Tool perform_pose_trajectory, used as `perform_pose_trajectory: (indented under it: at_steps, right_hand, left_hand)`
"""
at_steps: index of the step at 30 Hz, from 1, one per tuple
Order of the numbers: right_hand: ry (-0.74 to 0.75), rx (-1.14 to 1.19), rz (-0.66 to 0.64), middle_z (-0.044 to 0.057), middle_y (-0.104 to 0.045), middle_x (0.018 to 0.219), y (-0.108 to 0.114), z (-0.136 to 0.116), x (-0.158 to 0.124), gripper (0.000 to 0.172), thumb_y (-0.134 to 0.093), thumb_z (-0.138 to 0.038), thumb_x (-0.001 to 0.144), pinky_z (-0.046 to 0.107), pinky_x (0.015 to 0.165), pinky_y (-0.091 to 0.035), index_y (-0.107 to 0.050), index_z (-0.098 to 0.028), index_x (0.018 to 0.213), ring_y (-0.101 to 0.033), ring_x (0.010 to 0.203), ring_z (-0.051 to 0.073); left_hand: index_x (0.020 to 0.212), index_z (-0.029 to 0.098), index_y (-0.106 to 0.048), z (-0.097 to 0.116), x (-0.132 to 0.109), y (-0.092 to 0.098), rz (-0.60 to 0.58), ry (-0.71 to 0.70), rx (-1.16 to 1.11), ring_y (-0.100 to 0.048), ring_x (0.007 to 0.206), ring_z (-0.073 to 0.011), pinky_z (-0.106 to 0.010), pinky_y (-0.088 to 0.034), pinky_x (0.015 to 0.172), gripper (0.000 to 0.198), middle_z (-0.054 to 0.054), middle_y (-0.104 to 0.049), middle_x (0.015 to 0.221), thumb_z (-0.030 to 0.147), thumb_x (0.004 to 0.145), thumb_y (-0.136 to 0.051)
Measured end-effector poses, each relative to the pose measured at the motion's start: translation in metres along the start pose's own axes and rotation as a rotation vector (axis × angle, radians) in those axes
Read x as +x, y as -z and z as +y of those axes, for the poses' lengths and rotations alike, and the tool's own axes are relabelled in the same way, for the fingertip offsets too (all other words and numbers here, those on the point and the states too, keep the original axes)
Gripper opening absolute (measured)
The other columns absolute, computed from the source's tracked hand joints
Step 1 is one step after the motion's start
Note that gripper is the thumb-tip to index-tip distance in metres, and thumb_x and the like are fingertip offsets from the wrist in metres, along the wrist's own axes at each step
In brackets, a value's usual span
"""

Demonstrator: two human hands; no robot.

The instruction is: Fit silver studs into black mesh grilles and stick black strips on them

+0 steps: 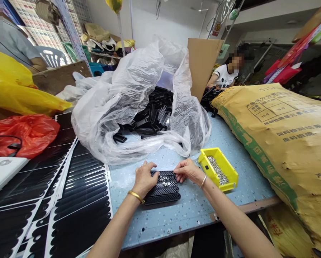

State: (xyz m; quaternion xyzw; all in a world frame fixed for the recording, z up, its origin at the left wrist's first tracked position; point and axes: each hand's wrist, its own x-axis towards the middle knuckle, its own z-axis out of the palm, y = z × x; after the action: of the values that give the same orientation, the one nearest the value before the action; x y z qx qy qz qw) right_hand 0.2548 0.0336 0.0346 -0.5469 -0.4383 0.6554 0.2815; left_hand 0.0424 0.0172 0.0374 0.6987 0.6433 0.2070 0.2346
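Observation:
Several black perforated plastic strips (163,197) lie side by side on the blue speckled table (155,229). Small shiny metal nuts (165,178) are scattered on top of them. At the strips' left end rests my left hand (145,181), thumb over the strips and index finger stretched apart from it. My right hand (187,171) pinches thumb and fingers together at the right end of the farthest strip; what lies between the fingertips is too small to make out. To its right, a yellow bin (231,168) holds many small metal pieces.
A clear plastic bag (95,125) behind holds a heap of black strips (155,114). Black sheets (82,200) cover the left side, near a red bag (23,134). A large printed sack (284,136) fills the right. Another person (226,75) sits beyond the cardboard (203,64).

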Motion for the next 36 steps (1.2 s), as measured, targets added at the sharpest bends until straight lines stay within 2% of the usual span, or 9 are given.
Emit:
perform_pose_trajectory:
  at_steps: [14,26,31,34,36]
  right_hand:
    - [-0.031,0.021,-0.062,0.003,-0.065,0.048,0.007,-0.002,0.003,0.033,-0.085,-0.032,0.050,0.020,0.034,-0.049,-0.063,-0.010,0.062,-0.064,0.042,0.015]
    - [-0.041,-0.054,-0.079,0.002,-0.065,0.046,0.005,-0.009,0.003,0.029,-0.082,-0.029,0.051,0.019,0.033,-0.048,-0.063,-0.011,0.064,-0.062,0.040,0.014]
    - [-0.011,-0.119,-0.032,0.001,-0.064,0.047,0.002,-0.011,0.000,0.022,-0.076,-0.028,0.057,0.020,0.034,-0.048,-0.061,-0.013,0.062,-0.062,0.041,0.014]
    - [0.026,-0.183,0.046,-0.002,-0.061,0.043,-0.005,-0.010,0.000,0.012,-0.071,-0.017,0.061,0.016,0.032,-0.041,-0.060,-0.014,0.059,-0.058,0.037,0.012]
    - [0.051,-0.223,0.108,-0.005,-0.056,0.038,-0.010,-0.007,0.000,0.010,-0.066,-0.010,0.063,0.014,0.030,-0.036,-0.059,-0.015,0.056,-0.053,0.034,0.009]
  left_hand:
    - [0.099,0.022,-0.069,0.003,-0.001,0.002,-0.007,0.010,0.022,-0.049,0.127,-0.0297,-0.037,-0.043,0.096,0.026,-0.006,-0.073,0.104,0.022,0.075,-0.059]
    - [0.100,0.020,-0.069,0.004,-0.001,0.003,-0.018,0.010,0.022,-0.048,0.127,-0.0302,-0.038,-0.042,0.098,0.026,-0.007,-0.073,0.106,0.022,0.076,-0.058]
    - [0.099,0.020,-0.069,0.003,-0.001,0.003,-0.020,0.008,0.022,-0.048,0.127,-0.0305,-0.038,-0.043,0.097,0.025,-0.008,-0.073,0.105,0.022,0.076,-0.058]
    - [0.099,0.020,-0.069,0.003,-0.001,0.003,-0.023,0.008,0.020,-0.048,0.128,-0.0304,-0.038,-0.042,0.098,0.025,-0.008,-0.072,0.106,0.022,0.076,-0.059]
    - [0.100,0.019,-0.069,0.003,-0.001,0.002,-0.024,0.010,0.018,-0.048,0.128,-0.0306,-0.038,-0.042,0.098,0.026,-0.009,-0.072,0.106,0.022,0.076,-0.059]
